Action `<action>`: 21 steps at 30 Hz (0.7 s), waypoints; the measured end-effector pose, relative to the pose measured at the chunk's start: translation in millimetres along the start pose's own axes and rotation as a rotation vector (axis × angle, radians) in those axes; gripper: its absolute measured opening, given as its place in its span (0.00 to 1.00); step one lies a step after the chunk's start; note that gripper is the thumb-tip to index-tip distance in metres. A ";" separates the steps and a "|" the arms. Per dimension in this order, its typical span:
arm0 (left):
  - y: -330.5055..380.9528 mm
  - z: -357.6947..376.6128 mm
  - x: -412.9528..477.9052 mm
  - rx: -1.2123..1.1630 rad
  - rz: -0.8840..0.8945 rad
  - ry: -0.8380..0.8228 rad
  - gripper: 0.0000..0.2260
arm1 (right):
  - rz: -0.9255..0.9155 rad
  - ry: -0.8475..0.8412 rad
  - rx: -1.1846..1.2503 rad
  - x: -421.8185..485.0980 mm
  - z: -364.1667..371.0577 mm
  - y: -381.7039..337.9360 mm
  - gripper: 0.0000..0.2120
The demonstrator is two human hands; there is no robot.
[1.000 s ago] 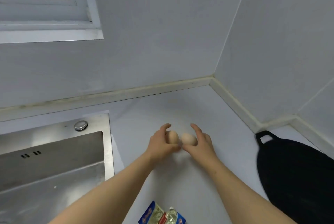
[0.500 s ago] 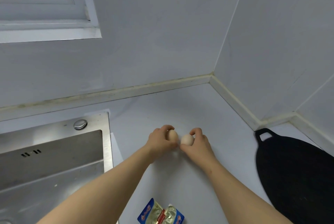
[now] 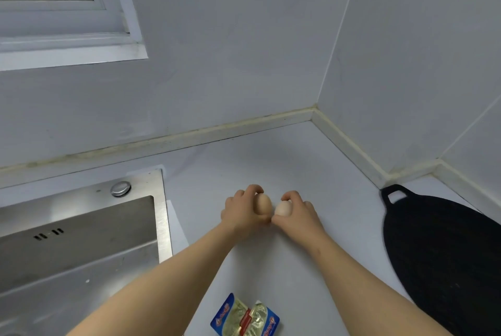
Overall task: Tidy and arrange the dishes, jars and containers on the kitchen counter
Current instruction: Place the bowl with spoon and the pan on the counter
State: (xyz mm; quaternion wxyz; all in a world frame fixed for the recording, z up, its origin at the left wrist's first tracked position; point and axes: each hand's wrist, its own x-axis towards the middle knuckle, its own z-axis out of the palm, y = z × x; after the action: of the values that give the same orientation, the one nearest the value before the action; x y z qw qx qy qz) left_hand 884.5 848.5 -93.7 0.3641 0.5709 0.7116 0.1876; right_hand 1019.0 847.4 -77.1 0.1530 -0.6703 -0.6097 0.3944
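Note:
Two eggs sit side by side in the middle of the white counter (image 3: 271,162). My left hand (image 3: 242,212) curls around the browner left egg (image 3: 263,203), fingers over its top. My right hand (image 3: 299,212) grips the paler right egg (image 3: 283,208) the same way. The two eggs almost touch, and my thumbs meet just below them. I cannot tell whether the eggs rest on the counter or are lifted off it.
A steel sink (image 3: 81,240) with a round button (image 3: 120,188) lies to the left. A black pan-shaped mat with a handle loop (image 3: 444,254) covers the counter at right. A blue and green foil packet (image 3: 245,318) lies near the front edge. Walls meet at the back right corner.
My fingers, spread beside the eggs a second ago, have closed over them. Both hands and eggs have stayed at nearly the same spot on the counter.

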 end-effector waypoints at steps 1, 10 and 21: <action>-0.8 2.0 -2.6 0.031 0.021 0.030 0.25 | 0.000 0.006 0.011 -2.5 -0.8 1.3 0.21; 12.5 17.2 -45.2 0.040 0.100 0.073 0.24 | 0.067 0.088 0.207 -63.7 -13.7 40.9 0.16; 148.5 119.2 -141.2 0.209 0.579 -0.263 0.23 | 0.223 0.293 0.376 -220.6 -96.1 147.1 0.13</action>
State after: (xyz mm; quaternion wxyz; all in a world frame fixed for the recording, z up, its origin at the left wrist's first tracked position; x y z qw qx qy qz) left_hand 1083.9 738.0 -28.7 0.3239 0.8030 0.4820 0.1339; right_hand 1202.3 636.1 -40.8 0.3169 -0.7431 -0.4193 0.4141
